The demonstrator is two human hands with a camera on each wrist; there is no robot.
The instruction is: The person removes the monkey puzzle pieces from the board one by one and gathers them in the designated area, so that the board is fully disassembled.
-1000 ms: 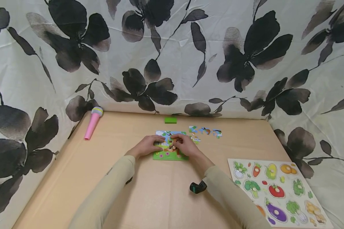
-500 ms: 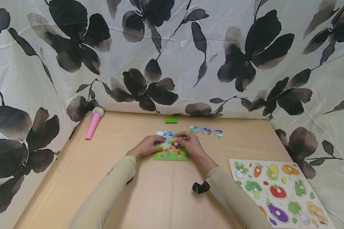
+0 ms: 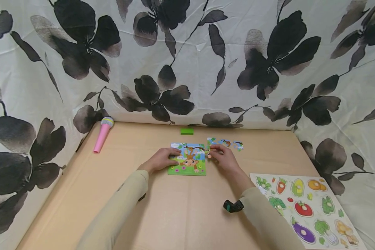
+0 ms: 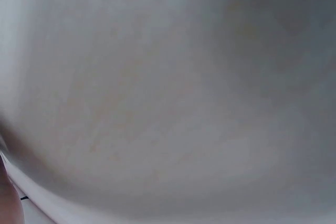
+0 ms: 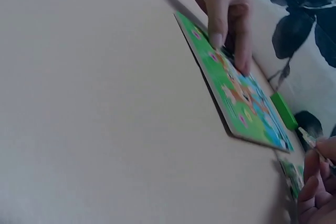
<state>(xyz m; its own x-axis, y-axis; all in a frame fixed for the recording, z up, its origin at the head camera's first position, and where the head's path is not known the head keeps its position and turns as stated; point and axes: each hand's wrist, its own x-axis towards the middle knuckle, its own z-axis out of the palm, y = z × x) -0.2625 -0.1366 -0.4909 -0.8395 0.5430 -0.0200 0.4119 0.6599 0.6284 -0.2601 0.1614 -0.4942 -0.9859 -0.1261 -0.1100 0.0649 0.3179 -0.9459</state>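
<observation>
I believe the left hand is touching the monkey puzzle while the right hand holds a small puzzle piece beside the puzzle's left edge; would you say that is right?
Not quite: the piece is by the wrong edge. The left hand touches the monkey puzzle, and the right hand holds a small puzzle piece beside the puzzle's right edge, as the head view shows.

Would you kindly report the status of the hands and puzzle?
Left hand rests on monkey puzzle. Right hand pinches small piece beside it. No obstruction visible between.
</observation>
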